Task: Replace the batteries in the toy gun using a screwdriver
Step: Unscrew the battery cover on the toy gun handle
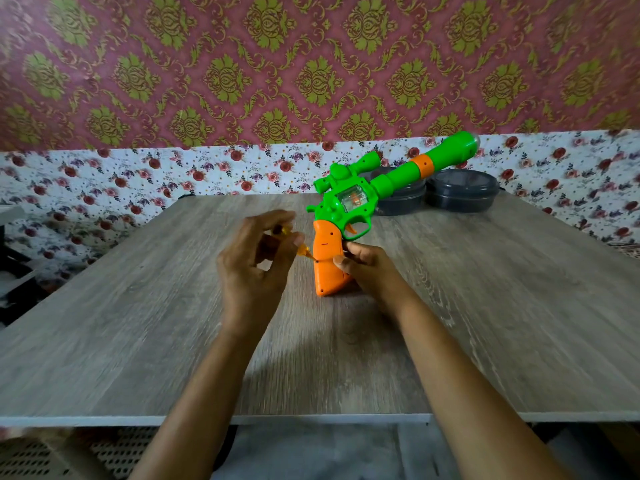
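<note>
The green plastic toy gun [349,199] stands on the butt of its orange grip [328,268] on the grey wood-grain table [138,323], barrel rising toward 2 o'clock; the right hand [367,268] clasps the grip from 3 o'clock, thumb on its edge. The left hand [252,268] pinches a small yellow-handled screwdriver [304,251] between thumb and fingertips, remaining fingers loosely apart, its tip pointing to 3 o'clock at a screw hole [317,260] in the grip's near face, seemingly touching.

You have a grey wood-grain table [485,323] before you. The toy gun [349,202] stands on it by the butt of its orange grip, barrel tilted up. At the far edge sits a dark round container [403,204], with a second container [462,195] just beside it.
</note>
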{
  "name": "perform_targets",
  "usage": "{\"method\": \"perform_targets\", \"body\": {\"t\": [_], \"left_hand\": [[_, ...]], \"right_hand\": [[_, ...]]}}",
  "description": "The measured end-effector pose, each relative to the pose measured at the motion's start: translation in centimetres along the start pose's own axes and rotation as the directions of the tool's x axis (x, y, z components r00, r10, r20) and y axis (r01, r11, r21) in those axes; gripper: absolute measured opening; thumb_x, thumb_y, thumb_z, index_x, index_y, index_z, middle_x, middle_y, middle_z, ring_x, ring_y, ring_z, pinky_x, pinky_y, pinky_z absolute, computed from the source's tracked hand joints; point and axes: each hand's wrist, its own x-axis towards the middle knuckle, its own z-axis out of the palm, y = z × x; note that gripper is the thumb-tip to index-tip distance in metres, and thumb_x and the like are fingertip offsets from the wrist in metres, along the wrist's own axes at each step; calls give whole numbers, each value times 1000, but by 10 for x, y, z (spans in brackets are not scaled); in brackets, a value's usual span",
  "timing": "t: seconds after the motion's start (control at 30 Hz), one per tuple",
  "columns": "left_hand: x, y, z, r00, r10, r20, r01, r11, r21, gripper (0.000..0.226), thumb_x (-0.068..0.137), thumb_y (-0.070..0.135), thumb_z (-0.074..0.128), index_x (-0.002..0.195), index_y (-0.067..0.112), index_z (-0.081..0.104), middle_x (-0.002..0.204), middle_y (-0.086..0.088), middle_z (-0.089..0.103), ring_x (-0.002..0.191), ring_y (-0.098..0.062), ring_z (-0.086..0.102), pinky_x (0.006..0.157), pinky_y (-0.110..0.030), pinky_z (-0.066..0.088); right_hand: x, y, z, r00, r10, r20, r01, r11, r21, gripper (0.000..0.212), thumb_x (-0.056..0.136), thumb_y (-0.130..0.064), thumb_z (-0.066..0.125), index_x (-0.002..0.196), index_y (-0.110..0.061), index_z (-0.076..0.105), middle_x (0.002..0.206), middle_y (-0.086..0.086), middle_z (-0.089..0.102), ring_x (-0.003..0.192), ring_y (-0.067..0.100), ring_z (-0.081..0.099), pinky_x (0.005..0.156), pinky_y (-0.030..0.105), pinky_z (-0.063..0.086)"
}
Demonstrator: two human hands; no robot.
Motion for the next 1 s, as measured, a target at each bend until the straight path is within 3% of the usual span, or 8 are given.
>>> {"method": "perform_targets", "body": {"t": [0.17,0.27,0.37,0.53,0.7,0.87,1.0], "left_hand": [[-3,0,-1,998,29,60,-29,1000,3,27,90,19,53,116,21,59,104,0,65,77,-16,66,64,-41,57],[-3,-2,-1,991,117,60,-123,987,99,30,91,18,54,120,15,57,108,5,66,77,-9,67,68,-27,57],[-4,-3,-2,981,182,60,-190,966,176,27,86,16,64,112,12,60,97,3,65,74,-4,65,65,-17,53],[-3,-1,-3,992,126,7,-126,980,157,28,77,29,73,94,21,53,83,16,57,69,2,59,59,-15,50],[-5,0,-1,992,123,-1,-122,984,132,35,76,27,75,95,21,47,83,15,59,68,-5,63,56,-23,53],[-4,-3,-1,990,92,-102,-84,993,82,33,77,26,74,96,23,48,84,22,62,69,1,63,60,-18,50],[-4,-2,-2,987,91,-134,-84,995,60,32,78,29,72,98,31,46,88,11,64,72,-5,64,62,-24,52]], "right_hand": [[0,1,0,999,36,9,-36,999,11,31,91,-13,52,121,-14,58,121,12,62,114,28,57,97,54,45],[-1,-1,0,999,43,-2,-43,999,-4,33,91,-11,51,124,-11,56,123,13,61,115,27,56,98,52,45],[-1,-3,0,999,45,8,-45,999,-9,34,92,-11,51,125,-11,55,122,11,61,114,25,56,98,47,46],[-2,-4,0,999,37,11,-38,999,16,28,92,-9,50,117,-14,59,108,5,61,104,22,57,90,48,50],[0,-1,1,1000,27,15,-27,999,33,24,92,-8,50,111,-20,58,110,10,63,106,28,60,92,52,49],[1,-1,0,999,29,17,-29,1000,-2,28,92,-10,51,118,-16,58,109,6,62,106,24,58,93,44,49],[1,0,1,1000,12,21,-13,1000,6,25,91,-9,51,110,-24,58,108,5,63,105,22,59,95,41,48]]}}
